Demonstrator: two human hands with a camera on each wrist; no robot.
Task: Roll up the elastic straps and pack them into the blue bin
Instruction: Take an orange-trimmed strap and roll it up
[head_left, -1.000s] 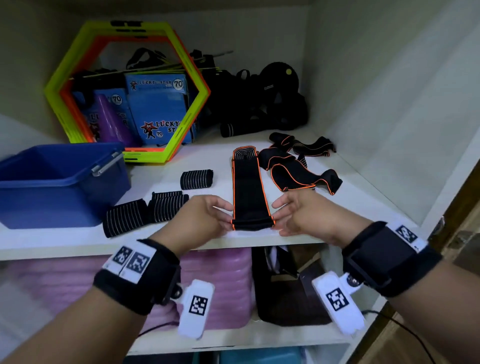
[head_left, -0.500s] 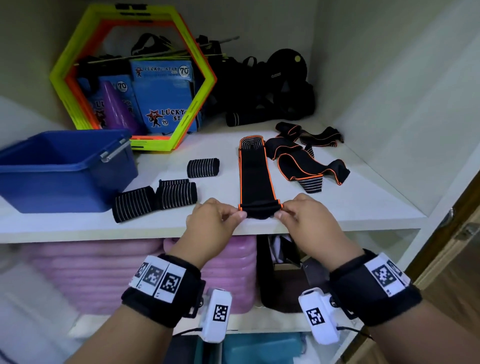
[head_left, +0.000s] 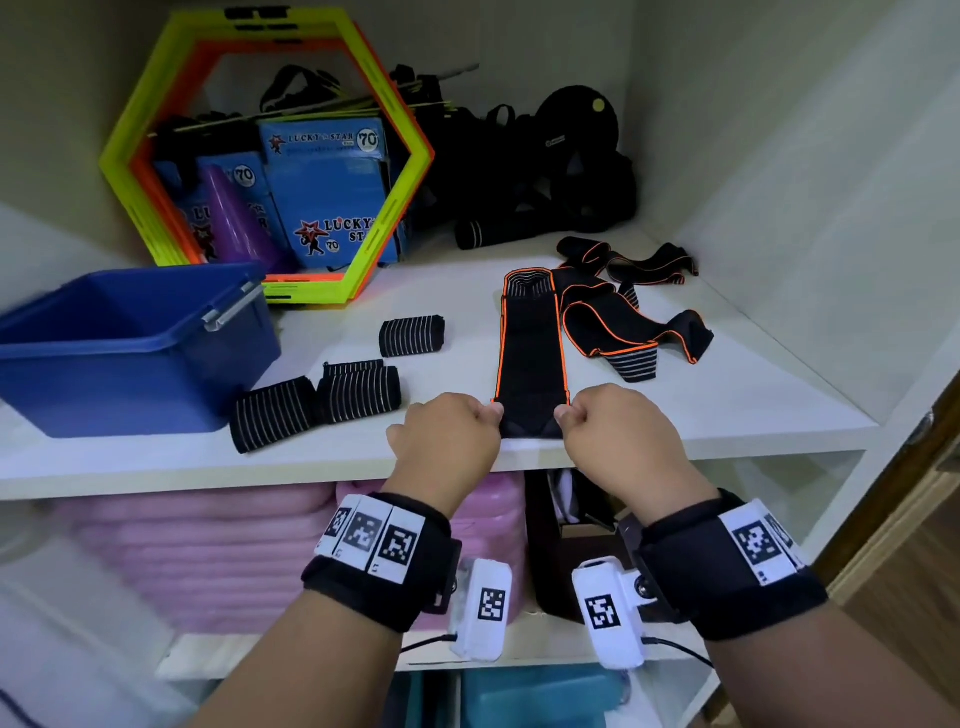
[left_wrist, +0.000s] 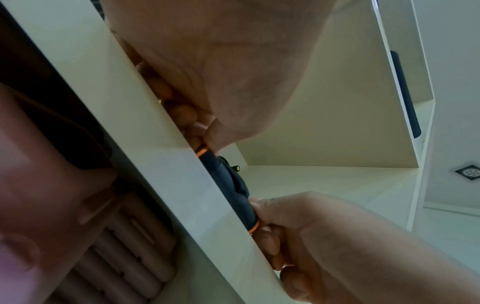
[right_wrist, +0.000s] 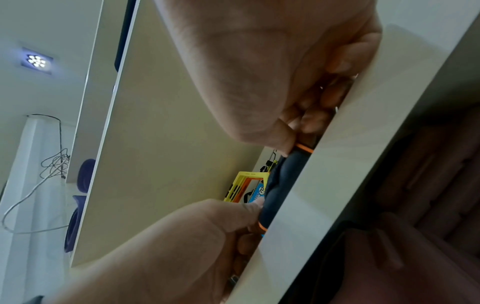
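A black elastic strap (head_left: 531, 358) with orange edging lies flat on the white shelf (head_left: 701, 415), running away from me. Its near end is folded into a small roll (left_wrist: 233, 191) at the shelf's front edge. My left hand (head_left: 452, 431) pinches the roll's left end and my right hand (head_left: 608, 426) pinches its right end (right_wrist: 298, 152). Three rolled striped straps (head_left: 317, 400) lie to the left, beside the blue bin (head_left: 130, 343), which looks empty. More unrolled orange-edged straps (head_left: 628, 332) are heaped to the right.
A yellow and orange hexagon frame (head_left: 270, 156) with blue boxes stands at the back left. Black gear (head_left: 545, 171) fills the back corner. The cupboard wall rises at the right. Pink mats (head_left: 218, 551) fill the lower shelf.
Both hands went from lying open beside the strap's near end to pinching it and folding it into a first roll. My view has shifted lower and closer.
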